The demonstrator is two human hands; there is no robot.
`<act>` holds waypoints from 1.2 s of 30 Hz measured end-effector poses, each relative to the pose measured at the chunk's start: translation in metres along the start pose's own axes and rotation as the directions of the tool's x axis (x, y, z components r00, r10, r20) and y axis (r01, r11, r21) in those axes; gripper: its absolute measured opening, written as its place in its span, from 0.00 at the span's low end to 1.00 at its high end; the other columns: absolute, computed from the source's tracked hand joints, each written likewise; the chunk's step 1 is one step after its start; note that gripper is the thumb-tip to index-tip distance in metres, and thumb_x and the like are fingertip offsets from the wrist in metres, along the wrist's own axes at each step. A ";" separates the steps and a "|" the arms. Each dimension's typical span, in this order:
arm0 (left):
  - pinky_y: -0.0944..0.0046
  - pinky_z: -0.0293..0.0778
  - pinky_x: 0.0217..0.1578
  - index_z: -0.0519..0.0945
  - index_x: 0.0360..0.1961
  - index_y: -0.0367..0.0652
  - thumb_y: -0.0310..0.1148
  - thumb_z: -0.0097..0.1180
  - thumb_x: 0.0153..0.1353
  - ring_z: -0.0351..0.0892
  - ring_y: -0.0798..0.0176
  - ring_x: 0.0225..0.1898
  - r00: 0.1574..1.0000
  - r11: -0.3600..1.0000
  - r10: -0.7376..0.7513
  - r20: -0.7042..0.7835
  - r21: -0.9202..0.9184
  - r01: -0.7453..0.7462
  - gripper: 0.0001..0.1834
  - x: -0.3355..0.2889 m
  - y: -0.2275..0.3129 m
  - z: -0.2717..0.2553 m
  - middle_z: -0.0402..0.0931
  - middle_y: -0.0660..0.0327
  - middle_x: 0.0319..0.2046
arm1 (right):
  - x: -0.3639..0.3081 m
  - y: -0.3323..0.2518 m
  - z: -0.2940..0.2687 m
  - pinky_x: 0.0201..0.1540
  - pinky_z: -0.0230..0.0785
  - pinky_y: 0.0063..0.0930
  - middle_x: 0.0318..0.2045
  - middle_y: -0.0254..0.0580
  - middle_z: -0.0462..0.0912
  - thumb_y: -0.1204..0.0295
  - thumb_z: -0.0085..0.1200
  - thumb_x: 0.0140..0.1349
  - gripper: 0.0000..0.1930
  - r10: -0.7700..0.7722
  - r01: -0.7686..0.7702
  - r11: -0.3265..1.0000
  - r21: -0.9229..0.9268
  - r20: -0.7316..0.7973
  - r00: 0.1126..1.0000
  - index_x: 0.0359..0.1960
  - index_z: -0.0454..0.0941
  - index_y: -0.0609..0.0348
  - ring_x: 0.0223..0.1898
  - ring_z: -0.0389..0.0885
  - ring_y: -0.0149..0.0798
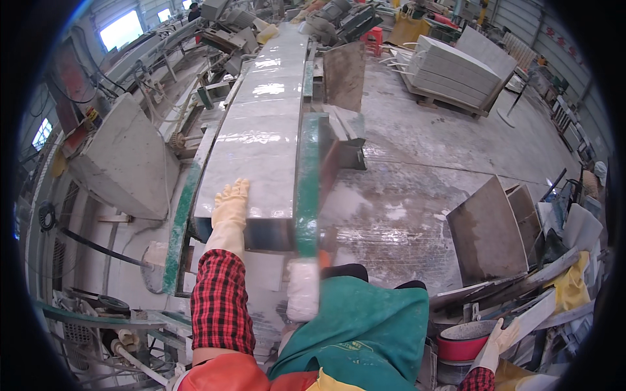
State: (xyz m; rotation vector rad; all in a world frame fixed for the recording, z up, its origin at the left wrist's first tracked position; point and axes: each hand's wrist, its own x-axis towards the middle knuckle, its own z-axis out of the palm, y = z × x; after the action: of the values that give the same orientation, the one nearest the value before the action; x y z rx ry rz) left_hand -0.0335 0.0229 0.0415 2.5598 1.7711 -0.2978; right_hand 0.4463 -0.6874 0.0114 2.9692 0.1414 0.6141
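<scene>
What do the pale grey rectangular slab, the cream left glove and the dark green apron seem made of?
Pale grey rectangular slab: probably stone, perhaps marble, polished or wet; faint veining, glossy reflections.
Cream long-cuffed glove on the left hand: likely matte rubber, with smooth wrinkles.
Dark green apron: perhaps coated cloth; it drapes in broad folds.

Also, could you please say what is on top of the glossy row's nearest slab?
The gloved left hand rests on the slab, at its near edge toward the left corner; the surface beneath that hand is covered.
</scene>
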 end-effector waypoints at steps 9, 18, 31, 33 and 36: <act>0.51 0.48 0.71 0.49 0.73 0.56 0.25 0.42 0.65 0.48 0.55 0.73 0.999 0.998 -0.035 -0.036 0.060 0.037 0.36 0.005 0.003 0.002 0.46 0.67 0.74 | -0.010 0.005 0.013 0.70 0.50 0.44 0.64 0.55 0.66 0.57 0.52 0.64 0.32 -0.020 0.021 1.000 0.014 -0.060 0.998 0.65 0.62 0.62 0.66 0.61 0.54; 0.48 0.48 0.70 0.49 0.73 0.56 0.25 0.48 0.62 0.47 0.55 0.74 0.998 0.998 -0.052 -0.018 0.040 0.052 0.39 0.001 0.000 -0.003 0.45 0.66 0.74 | 0.003 -0.023 -0.024 0.68 0.55 0.39 0.62 0.52 0.70 0.54 0.51 0.66 0.30 0.096 -0.110 0.985 0.134 0.110 0.989 0.64 0.66 0.61 0.65 0.64 0.51; 0.62 0.51 0.70 0.58 0.70 0.50 0.29 0.32 0.69 0.54 0.62 0.71 0.967 0.987 0.150 -0.206 -0.022 -0.157 0.27 0.024 -0.016 0.025 0.55 0.61 0.71 | 0.003 -0.013 -0.018 0.62 0.59 0.45 0.53 0.56 0.75 0.53 0.56 0.57 0.31 0.183 -0.183 0.983 0.016 -0.175 0.968 0.58 0.70 0.61 0.57 0.70 0.57; 0.59 0.47 0.72 0.48 0.73 0.52 0.24 0.55 0.56 0.43 0.57 0.74 1.000 0.999 0.018 0.018 -0.033 -0.018 0.45 0.004 -0.013 -0.004 0.43 0.63 0.75 | 0.006 -0.045 -0.045 0.62 0.59 0.45 0.54 0.53 0.73 0.54 0.57 0.55 0.32 0.224 -0.219 0.971 0.096 -0.046 0.974 0.59 0.68 0.59 0.57 0.69 0.56; 0.55 0.51 0.71 0.43 0.74 0.52 0.21 0.70 0.38 0.42 0.54 0.75 0.986 1.000 -0.007 0.164 0.025 0.003 0.63 0.015 0.003 -0.025 0.40 0.62 0.75 | 0.002 -0.042 -0.043 0.64 0.55 0.43 0.56 0.48 0.71 0.55 0.59 0.54 0.32 0.222 -0.213 0.970 0.117 -0.071 0.973 0.60 0.67 0.55 0.59 0.66 0.52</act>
State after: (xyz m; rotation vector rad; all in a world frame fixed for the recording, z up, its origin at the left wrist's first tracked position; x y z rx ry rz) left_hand -0.0219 0.0390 0.0635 2.4661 1.7259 -0.5170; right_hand 0.4282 -0.6423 0.0468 3.0898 -0.1519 0.7799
